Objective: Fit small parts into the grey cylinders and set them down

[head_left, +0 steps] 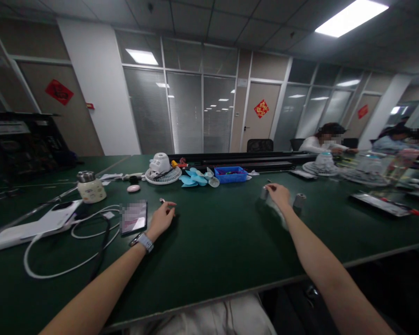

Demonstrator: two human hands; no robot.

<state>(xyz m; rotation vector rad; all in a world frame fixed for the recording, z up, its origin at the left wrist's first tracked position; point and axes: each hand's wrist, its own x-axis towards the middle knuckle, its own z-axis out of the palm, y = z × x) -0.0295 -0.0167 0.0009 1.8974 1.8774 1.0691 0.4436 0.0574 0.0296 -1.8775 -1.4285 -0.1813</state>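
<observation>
My left hand (pixel 161 216) rests on the green table (pixel 212 242) beside a phone (pixel 134 217), its fingertips pinching a small silvery part (pixel 162 200). My right hand (pixel 278 194) lies farther right with fingers curled, pinching a thin small piece I cannot make out. It sits between two small grey cylinders (pixel 299 200), one (pixel 263 192) just left of the fingers. A white object (pixel 277 215) lies under the wrist.
White fan housing (pixel 162 170), blue fan blades (pixel 197 177) and a blue tray (pixel 231 174) lie further back. A jar (pixel 90 187), white device (pixel 35 225) and looping cables (pixel 91 232) are at left. Other people (pixel 326 142) sit at the far right.
</observation>
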